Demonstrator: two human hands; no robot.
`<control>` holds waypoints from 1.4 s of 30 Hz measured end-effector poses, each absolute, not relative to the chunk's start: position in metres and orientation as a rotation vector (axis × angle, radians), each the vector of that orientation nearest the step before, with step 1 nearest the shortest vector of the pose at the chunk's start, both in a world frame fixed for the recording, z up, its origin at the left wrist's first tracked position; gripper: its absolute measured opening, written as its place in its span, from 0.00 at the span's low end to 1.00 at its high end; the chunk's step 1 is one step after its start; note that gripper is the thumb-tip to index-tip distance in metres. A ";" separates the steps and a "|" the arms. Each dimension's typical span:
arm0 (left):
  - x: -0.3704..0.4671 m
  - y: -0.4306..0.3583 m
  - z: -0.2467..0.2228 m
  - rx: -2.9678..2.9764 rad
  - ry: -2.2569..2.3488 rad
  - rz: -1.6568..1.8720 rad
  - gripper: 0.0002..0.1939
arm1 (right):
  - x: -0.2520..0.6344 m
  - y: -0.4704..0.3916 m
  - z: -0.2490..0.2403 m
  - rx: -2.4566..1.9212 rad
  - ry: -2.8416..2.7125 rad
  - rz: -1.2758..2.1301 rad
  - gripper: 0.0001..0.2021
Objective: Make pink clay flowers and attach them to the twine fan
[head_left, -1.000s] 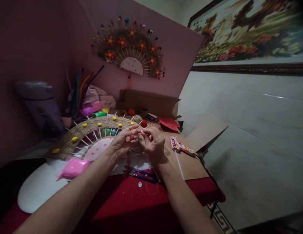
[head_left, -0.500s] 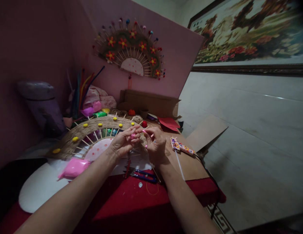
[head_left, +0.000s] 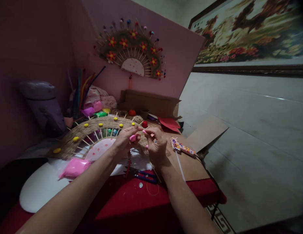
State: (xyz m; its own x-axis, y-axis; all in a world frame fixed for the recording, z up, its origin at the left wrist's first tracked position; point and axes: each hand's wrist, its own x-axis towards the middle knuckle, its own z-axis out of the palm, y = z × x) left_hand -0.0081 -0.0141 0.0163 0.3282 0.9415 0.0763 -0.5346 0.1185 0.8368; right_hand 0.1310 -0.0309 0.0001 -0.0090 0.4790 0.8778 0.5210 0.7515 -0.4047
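My left hand (head_left: 125, 141) is closed around a lump of pink modelling clay (head_left: 132, 138). At its raised fingertips a smaller pink clay piece (head_left: 144, 131) is pinched by my right hand (head_left: 156, 143), whose other fingers are curled. Another bit of pink shows at the right hand's lower edge. Both hands are over the right part of a twine-wrapped fan (head_left: 68, 138) with wooden sticks, yellow clay dots and a white dotted centre. A bag of pink clay (head_left: 74, 167) lies left of my left forearm.
Blue-handled snips (head_left: 145, 176) lie below my hands on the red cloth (head_left: 112, 201). A patterned hot glue gun (head_left: 183, 148) rests on cardboard at right. Coloured clay packs (head_left: 100, 114) and a red yarn ball (head_left: 144, 124) sit behind. A finished fan (head_left: 131, 48) hangs on the wall.
The fingers of my left hand have curled in more around the pink lump, which now shows larger. My right hand keeps its pinch in nearly the same place.
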 end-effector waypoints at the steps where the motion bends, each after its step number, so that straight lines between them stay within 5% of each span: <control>1: -0.007 -0.015 0.016 0.956 0.573 1.157 0.15 | 0.131 -0.031 0.001 -0.800 -1.659 -0.039 0.05; 42: -0.007 -0.016 0.019 0.979 0.606 1.075 0.17 | 0.133 -0.024 0.001 -0.768 -1.589 0.165 0.03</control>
State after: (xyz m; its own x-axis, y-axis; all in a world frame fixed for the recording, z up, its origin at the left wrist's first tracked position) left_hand -0.0072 -0.0163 0.0192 0.3833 0.9227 0.0417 -0.4424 0.1438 0.8852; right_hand 0.1327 -0.0235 0.0006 0.0254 0.5574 0.8299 0.3750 0.7642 -0.5247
